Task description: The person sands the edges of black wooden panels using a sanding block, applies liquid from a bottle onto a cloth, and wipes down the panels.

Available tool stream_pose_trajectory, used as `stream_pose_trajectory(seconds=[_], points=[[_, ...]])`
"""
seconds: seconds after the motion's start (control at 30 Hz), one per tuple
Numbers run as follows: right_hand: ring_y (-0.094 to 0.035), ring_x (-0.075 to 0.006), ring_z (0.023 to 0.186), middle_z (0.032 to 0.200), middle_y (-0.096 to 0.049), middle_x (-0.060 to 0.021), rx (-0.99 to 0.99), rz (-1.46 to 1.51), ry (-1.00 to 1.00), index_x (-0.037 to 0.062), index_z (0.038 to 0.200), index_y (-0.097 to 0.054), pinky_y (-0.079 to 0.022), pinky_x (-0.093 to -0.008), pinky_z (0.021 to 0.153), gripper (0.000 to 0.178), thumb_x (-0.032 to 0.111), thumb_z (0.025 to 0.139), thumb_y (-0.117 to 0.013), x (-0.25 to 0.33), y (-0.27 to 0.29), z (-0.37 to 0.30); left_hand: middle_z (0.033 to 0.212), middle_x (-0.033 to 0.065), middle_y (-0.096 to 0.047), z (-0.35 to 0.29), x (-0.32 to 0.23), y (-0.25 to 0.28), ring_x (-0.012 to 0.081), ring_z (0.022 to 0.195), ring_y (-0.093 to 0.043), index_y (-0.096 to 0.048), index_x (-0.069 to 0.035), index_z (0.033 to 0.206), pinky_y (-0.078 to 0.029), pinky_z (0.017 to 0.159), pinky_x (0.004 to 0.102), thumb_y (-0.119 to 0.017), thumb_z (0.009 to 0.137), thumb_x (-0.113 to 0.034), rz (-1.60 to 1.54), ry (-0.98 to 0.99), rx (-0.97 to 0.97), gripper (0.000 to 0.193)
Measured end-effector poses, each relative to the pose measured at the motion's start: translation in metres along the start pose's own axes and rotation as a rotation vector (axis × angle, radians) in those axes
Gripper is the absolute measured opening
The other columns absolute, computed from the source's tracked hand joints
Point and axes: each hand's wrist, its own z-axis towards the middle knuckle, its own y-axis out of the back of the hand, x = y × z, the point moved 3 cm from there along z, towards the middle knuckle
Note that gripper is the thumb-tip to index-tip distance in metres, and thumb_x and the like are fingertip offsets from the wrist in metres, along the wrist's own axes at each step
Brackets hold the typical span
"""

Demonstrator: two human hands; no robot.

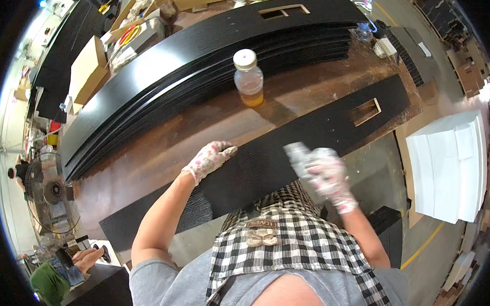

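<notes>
A long black board (266, 159) with a rectangular cutout near its right end lies slanting across the near side of the brown worktable (163, 141). My left hand (209, 159), in a white glove with pink dots, is closed over the board's far edge. In my right hand (329, 176), gloved the same way and smeared by motion, is a crumpled pale cloth (297, 157) above the board's near edge. A clear bottle (250, 79) with a white cap and some amber liquid stands on the table beyond the board.
A tall stack of black boards (206, 47) fills the table's far side. Cardboard boxes (90, 72) and tools sit behind it. White sheets (447, 164) are piled at the right. A fan (52, 188) and another person (59, 276) are at the left.
</notes>
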Motion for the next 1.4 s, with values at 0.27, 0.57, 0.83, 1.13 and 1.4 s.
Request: stream_pose_trajectory(seconds=[0.27,0.57,0.83,1.13,1.4], points=[[-0.064,-0.0148,0.085,0.092,-0.069,-0.0086,-0.028,0.626,-0.962,-0.0034,0.099,-0.067,-0.052,-0.0277,0.077,0.022,0.014,0.090,-0.057,-0.011,-0.010,-0.072,0.102,0.0176,-0.066,-0.005,-0.026,0.011,0.0330,0.096,-0.063,-0.064,-0.005,0.107,-0.049,0.084,0.0414,-0.051,0.094,-0.040,0.327,-0.280,-0.170,0.040],[-0.056,-0.0060,0.061,0.074,-0.061,0.0019,-0.019,0.785,-1.000,0.0055,0.090,-0.064,-0.046,-0.0223,0.056,0.021,0.024,0.094,-0.055,0.025,-0.063,-0.016,0.067,0.0106,-0.065,-0.071,-0.082,0.005,0.0294,0.062,-0.065,-0.061,-0.008,0.080,-0.049,0.054,0.0404,-0.062,0.084,-0.030,0.558,-0.627,-0.557,0.022],[-0.063,-0.0154,0.080,0.088,-0.065,-0.0047,-0.029,1.192,-1.076,0.0055,0.092,-0.061,-0.053,-0.0325,0.073,0.035,0.039,0.085,-0.069,-0.003,-0.037,-0.044,0.069,0.0062,-0.060,-0.078,-0.043,-0.038,0.0230,0.064,-0.062,-0.055,-0.009,0.081,-0.046,0.057,0.0371,-0.060,0.084,-0.025,0.654,-0.658,-0.585,0.017],[-0.062,-0.0228,0.063,0.073,-0.065,-0.0104,0.057,1.426,-1.377,0.0025,0.084,-0.065,-0.054,-0.0354,0.060,0.059,0.061,0.083,-0.059,0.025,-0.046,0.005,0.081,0.0078,-0.063,-0.086,-0.036,-0.046,0.0239,0.073,-0.063,-0.056,-0.004,0.107,-0.047,0.062,0.0372,-0.058,0.084,-0.024,0.743,-0.588,-0.515,0.030],[-0.064,-0.0215,0.066,0.076,-0.065,-0.0105,0.070,1.395,-1.391,0.0022,0.087,-0.063,-0.056,-0.0351,0.063,0.043,0.045,0.089,-0.058,0.028,-0.043,0.014,0.091,0.0062,-0.065,-0.135,0.003,-0.014,0.0233,0.085,-0.062,-0.060,-0.008,0.112,-0.048,0.071,0.0380,-0.064,0.080,-0.043,0.799,-0.338,-0.648,0.048]])
